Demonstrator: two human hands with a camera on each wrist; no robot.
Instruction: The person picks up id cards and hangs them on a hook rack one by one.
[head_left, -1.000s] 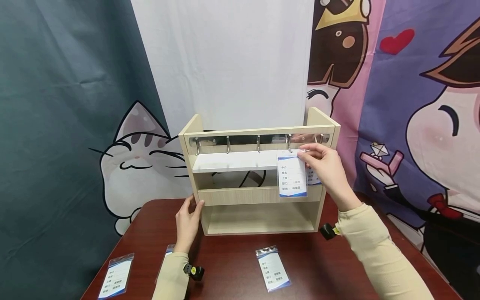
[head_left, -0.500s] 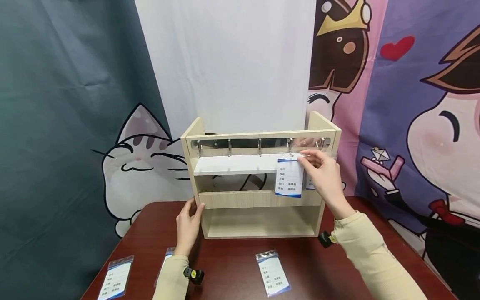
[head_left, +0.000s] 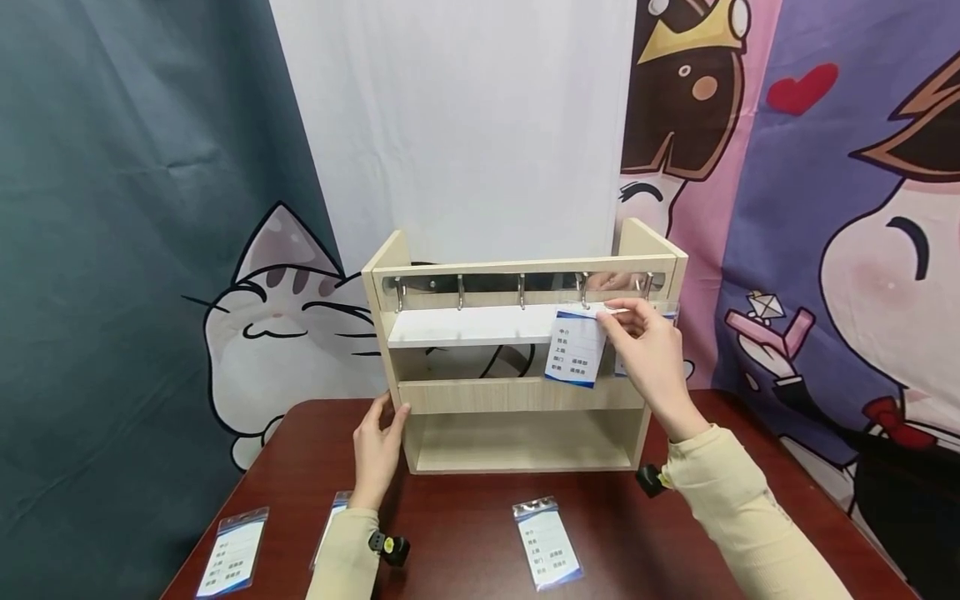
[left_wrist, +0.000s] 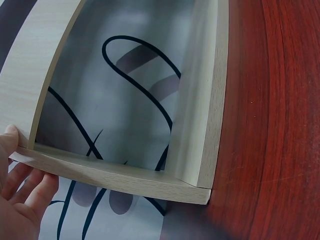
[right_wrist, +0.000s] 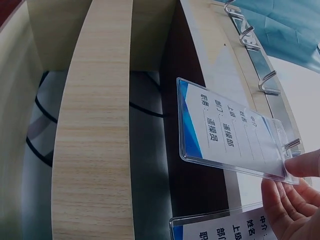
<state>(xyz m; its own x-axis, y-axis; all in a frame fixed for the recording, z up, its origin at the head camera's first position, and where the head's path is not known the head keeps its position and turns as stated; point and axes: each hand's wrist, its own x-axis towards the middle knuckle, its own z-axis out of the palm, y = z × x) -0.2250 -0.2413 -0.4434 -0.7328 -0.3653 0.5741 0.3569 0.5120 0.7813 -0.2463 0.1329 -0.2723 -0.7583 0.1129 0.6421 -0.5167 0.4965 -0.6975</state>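
Observation:
My right hand (head_left: 647,354) pinches the top corner of a clear-sleeved name badge (head_left: 573,348) at the hook rail. In the right wrist view a metal hook (right_wrist: 292,144) pokes up at the badge's top edge, seemingly through its slot. The badge tilts, its lower end leaning left. A second badge (right_wrist: 225,227) hangs just beside it, mostly hidden behind my hand in the head view. My left hand (head_left: 377,450) holds the left side panel of the small wooden shelf (head_left: 517,396), thumb in front and fingers on the outer side (left_wrist: 30,192).
On the red-brown table (head_left: 450,533) lie a badge (head_left: 547,546) in front of the shelf, another badge (head_left: 234,552) at far left, and a third badge (head_left: 330,521) partly under my left forearm. Bare hooks (head_left: 461,292) line the rail's left part. Printed curtains stand behind.
The badge in my right hand has turned from nearly upright to tilted, its bottom swinging left. My left hand stays on the shelf's side.

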